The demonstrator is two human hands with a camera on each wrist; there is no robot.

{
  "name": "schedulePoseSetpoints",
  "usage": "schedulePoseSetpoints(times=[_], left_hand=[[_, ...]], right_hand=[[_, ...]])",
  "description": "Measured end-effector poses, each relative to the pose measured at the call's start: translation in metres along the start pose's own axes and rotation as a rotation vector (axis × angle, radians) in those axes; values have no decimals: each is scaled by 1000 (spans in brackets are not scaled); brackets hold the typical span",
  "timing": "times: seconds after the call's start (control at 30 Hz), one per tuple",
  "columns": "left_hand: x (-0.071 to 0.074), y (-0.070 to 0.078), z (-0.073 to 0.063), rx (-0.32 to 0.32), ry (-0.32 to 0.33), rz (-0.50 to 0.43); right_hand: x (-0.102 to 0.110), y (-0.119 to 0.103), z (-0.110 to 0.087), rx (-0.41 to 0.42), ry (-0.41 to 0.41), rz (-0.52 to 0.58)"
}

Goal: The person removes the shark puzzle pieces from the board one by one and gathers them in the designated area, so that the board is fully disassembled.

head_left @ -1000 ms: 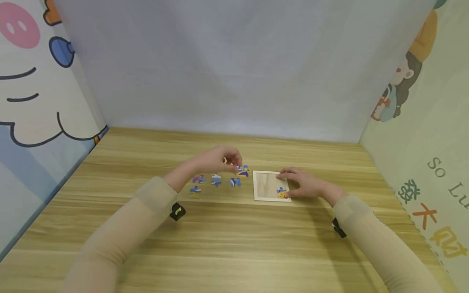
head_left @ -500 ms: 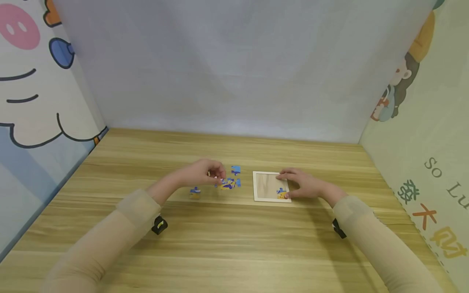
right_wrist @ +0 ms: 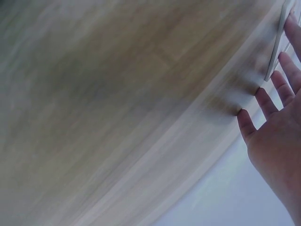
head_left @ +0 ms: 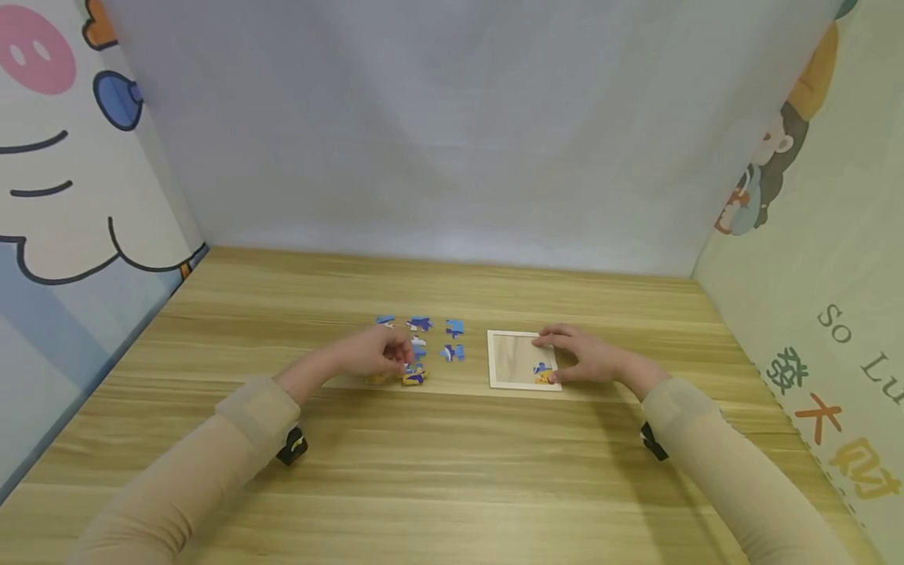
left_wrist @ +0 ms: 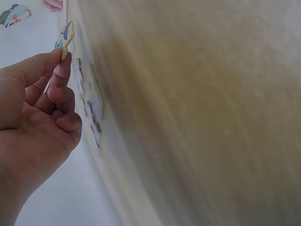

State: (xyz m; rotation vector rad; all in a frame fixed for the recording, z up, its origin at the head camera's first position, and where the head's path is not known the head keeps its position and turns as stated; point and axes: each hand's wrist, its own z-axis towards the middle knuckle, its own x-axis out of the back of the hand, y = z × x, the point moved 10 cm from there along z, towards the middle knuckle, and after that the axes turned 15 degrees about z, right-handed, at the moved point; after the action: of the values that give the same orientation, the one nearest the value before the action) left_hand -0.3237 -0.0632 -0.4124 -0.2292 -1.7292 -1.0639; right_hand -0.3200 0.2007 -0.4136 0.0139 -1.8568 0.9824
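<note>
Left hand (head_left: 373,357) low over the table (head_left: 452,471), fingers curled, pinching a yellow-and-blue puzzle piece (head_left: 413,377) at the fingertips; the left wrist view shows the piece (left_wrist: 65,37) held edge-on. Loose pieces (head_left: 435,339) lie just beyond it, left of the tray. Right hand (head_left: 589,357) lies flat, fingers straight, on the right edge of the puzzle tray (head_left: 510,359). One piece (head_left: 542,373) sits in the tray's near right corner.
</note>
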Motion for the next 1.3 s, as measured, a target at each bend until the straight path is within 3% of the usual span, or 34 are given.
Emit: schedulePoseSetpoints(times=[0.17, 0.57, 0.77, 1.1, 1.3], left_hand=[[-5, -5, 2, 6, 10, 15], [-4, -6, 3, -4, 34, 152], [-1, -4, 7, -1, 34, 136], [17, 19, 27, 50, 69, 152], [22, 41, 44, 0, 92, 170]], right_hand=[[0, 1, 0, -2, -1, 8], [-1, 1, 2, -4, -4, 14], [0, 2, 3, -8, -7, 17], [1, 2, 2, 3, -44, 13], [1, 5, 1, -3, -81, 34]])
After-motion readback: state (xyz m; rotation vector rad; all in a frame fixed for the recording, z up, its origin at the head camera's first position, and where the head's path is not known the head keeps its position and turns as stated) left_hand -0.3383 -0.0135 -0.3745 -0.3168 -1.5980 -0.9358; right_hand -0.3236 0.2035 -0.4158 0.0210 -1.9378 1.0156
